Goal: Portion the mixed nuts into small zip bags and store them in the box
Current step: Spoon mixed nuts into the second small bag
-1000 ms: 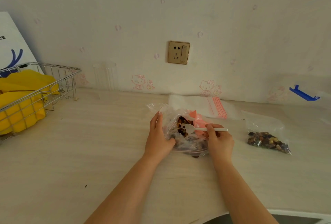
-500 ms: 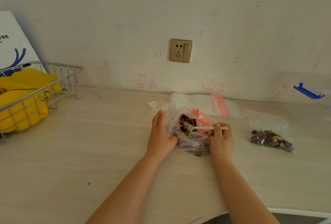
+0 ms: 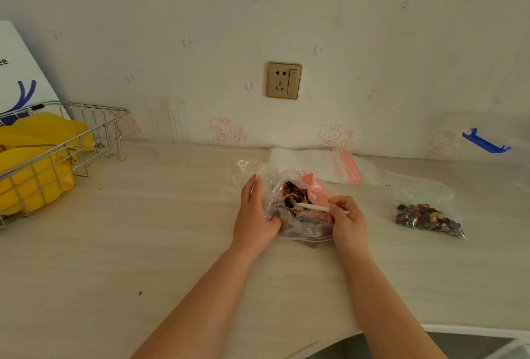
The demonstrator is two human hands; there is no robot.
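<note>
A large clear bag of mixed nuts (image 3: 298,209) with a pink lining lies open on the counter in front of me. My left hand (image 3: 253,215) holds the bag's left side, thumb curled onto the plastic. My right hand (image 3: 348,221) pinches a white plastic spoon (image 3: 312,207) whose bowl is down among the nuts. To the right lies a small zip bag (image 3: 424,212) with a portion of nuts in it. A stack of empty zip bags with red strips (image 3: 329,165) lies behind the big bag. No box is recognisable.
A wire basket (image 3: 66,143) with yellow packets stands at the left. A clear tumbler (image 3: 167,122) stands by the wall. A blue clip (image 3: 484,143) lies at the far right. The counter's front edge curves at the bottom right.
The spoon's bowl has gone deeper into the nuts and my right hand has tilted slightly. My left hand keeps its hold on the bag.
</note>
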